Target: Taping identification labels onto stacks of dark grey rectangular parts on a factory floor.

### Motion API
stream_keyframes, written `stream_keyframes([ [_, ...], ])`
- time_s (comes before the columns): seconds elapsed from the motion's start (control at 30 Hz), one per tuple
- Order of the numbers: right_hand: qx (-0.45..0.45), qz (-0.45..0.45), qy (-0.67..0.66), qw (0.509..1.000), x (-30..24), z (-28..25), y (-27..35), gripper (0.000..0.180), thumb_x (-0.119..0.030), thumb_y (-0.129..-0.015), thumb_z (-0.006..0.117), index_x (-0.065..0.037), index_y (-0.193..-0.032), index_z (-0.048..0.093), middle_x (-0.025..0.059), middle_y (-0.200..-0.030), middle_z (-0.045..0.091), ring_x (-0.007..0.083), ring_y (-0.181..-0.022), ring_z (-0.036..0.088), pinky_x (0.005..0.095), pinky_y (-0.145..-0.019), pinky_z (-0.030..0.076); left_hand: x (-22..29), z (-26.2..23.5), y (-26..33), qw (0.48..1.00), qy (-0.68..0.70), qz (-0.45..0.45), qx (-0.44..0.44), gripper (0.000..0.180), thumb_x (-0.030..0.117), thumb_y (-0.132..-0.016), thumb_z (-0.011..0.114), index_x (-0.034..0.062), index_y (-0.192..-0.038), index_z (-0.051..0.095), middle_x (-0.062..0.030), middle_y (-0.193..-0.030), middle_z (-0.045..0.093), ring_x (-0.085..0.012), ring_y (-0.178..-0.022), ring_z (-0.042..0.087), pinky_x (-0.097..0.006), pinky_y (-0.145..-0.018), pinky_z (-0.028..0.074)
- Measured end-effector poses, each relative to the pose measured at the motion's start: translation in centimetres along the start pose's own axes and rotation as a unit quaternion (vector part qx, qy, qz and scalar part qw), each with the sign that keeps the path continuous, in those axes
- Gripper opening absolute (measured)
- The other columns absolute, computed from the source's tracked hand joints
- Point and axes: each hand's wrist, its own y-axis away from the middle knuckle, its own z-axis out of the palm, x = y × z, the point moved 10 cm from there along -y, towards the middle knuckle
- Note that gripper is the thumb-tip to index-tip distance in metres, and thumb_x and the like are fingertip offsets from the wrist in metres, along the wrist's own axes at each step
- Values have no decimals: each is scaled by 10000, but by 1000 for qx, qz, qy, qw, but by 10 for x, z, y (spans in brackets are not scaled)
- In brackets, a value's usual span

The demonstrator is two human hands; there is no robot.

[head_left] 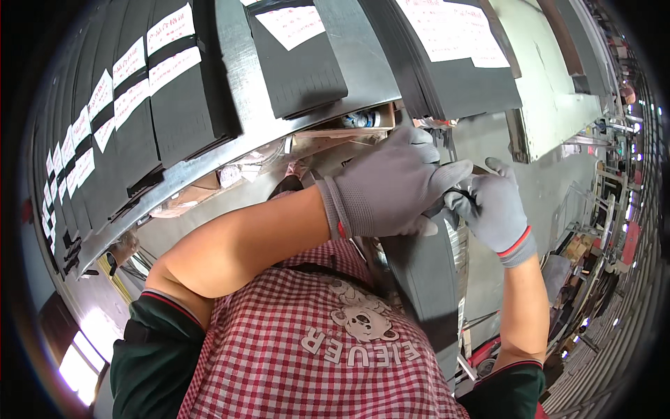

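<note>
Both my hands wear grey knit gloves. My left hand [394, 183] reaches across my body and grips the upper end of a long dark grey strip [424, 279] that hangs down in front of my red checked apron. My right hand [494, 208] pinches the same strip's top edge just to the right, its fingers closed on it. The two hands touch each other. The strip's top end is hidden under the gloves.
A metal workbench [244, 77] carries several stacks of black sheets [174, 98] with white paper labels, and a bigger stack [460, 84] at the upper right. Small clutter sits in a shelf [349, 126] under the bench edge. Racks and floor lie at the right.
</note>
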Motion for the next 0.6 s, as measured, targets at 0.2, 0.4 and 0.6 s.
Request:
stream_keyframes([
  [0.2, -57, 8, -78, 995, 8, 19, -4, 245, -341, -814, 661, -105, -748, 674, 105, -601, 609, 304, -613, 601, 424, -886, 394, -5, 3, -1, 999, 36, -5, -25, 949, 369, -584, 838, 95, -1378, 397, -110, -1065, 575, -286, -1082, 525, -483, -1032, 314],
  [0.4, -80, -20, 130, 988, -9, 62, -24, 178, -275, -754, 637, -144, -634, 650, 76, -612, 637, 246, -609, 623, 419, -876, 410, -18, 17, -2, 989, 94, -70, -88, 715, 305, -640, 792, 71, -1249, 499, -80, -942, 596, -304, -986, 564, -471, -989, 369],
  [0.6, -139, 107, 136, 975, 32, 111, -37, 110, -238, -821, 583, -168, -778, 656, 50, -772, 689, 223, -719, 655, 410, -918, 390, 27, 9, 15, 984, 161, 21, 77, 199, 195, -802, 580, 66, -951, 603, -82, -978, 607, -249, -1027, 579, -387, -865, 494],
])
